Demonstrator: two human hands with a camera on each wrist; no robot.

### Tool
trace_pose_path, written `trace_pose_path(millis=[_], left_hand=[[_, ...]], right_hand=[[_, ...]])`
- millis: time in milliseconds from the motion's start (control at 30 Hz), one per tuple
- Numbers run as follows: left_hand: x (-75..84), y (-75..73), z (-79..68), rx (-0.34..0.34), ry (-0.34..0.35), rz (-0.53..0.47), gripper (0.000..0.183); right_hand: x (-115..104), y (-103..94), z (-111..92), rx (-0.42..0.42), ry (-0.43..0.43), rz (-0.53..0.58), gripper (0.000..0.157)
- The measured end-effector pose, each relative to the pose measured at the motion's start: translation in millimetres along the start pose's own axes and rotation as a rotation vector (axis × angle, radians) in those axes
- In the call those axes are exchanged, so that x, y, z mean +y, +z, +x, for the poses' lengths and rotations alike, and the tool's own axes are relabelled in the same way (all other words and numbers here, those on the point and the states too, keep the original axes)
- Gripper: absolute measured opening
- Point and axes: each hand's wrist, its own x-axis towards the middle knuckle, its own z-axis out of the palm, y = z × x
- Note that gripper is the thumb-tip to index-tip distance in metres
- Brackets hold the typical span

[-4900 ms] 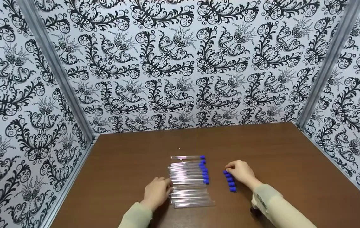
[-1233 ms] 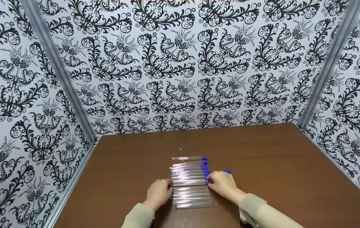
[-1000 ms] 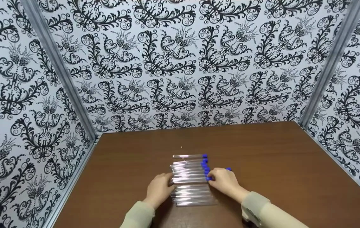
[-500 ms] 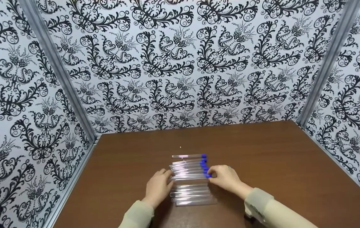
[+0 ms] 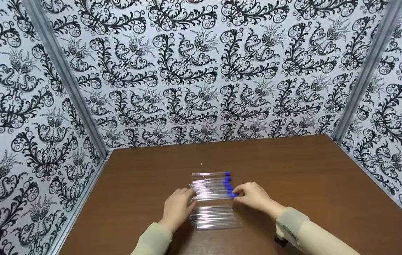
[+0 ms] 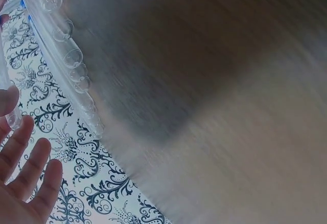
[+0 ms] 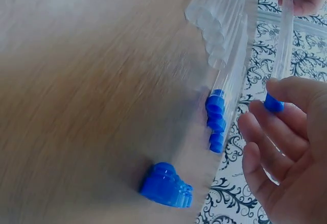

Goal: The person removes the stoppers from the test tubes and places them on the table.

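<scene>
My left hand (image 5: pixel 177 207) pinches the rounded end of a clear test tube (image 7: pixel 283 43) between thumb and fingers. At the tube's other end, my right hand (image 7: pixel 291 132) grips a blue cap (image 7: pixel 274 103) with thumb and forefinger, its other fingers loosely bent. The cap sits on the tube's mouth, and the tube is held up off the table, crosswise between both hands. Several test tubes with blue caps (image 7: pixel 216 104) lie side by side beyond it. Nearer me lies a row of uncapped test tubes (image 5: pixel 215 216), their open mouths facing right.
A cluster of loose blue caps (image 7: pixel 166 185) lies on the brown table (image 5: pixel 144 170), hidden behind my right hand in the head view. One capped tube (image 5: pixel 210 174) lies slightly apart at the far side. Patterned panels (image 5: pixel 201 71) enclose the table's back and sides.
My right hand has come left from the row of loose caps to the tube's mouth with a cap. Both hands have lifted the tube away from the uncapped row, widening the gap there.
</scene>
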Motion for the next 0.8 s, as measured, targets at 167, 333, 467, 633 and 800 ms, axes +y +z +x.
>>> trace_pose_path(millis=[167,333,467,633,800], left_hand=[[0.4,-1.0,0.7,0.02,0.047,0.029,0.018],[0.3,-1.3,1.5,0.014,0.073,0.051,0.016],[-0.8,-0.7,2.3,0.016,0.091,0.056,0.015],[-3.7,0.3,5.4,0.01,0.1,0.074,0.015],[-6.1,-0.6,11.0,0.007,0.107,0.084,0.014]], right_hand=[[1,-0.2,-1,0.001,-0.043,-0.038,0.013],[4,1.5,-1,0.036,-0.106,-0.114,0.011],[6,2.5,-1,0.051,-0.136,-0.152,0.01],[7,3.4,0,0.072,-0.157,-0.171,0.009],[8,4.4,3,0.097,-0.157,-0.181,0.01]])
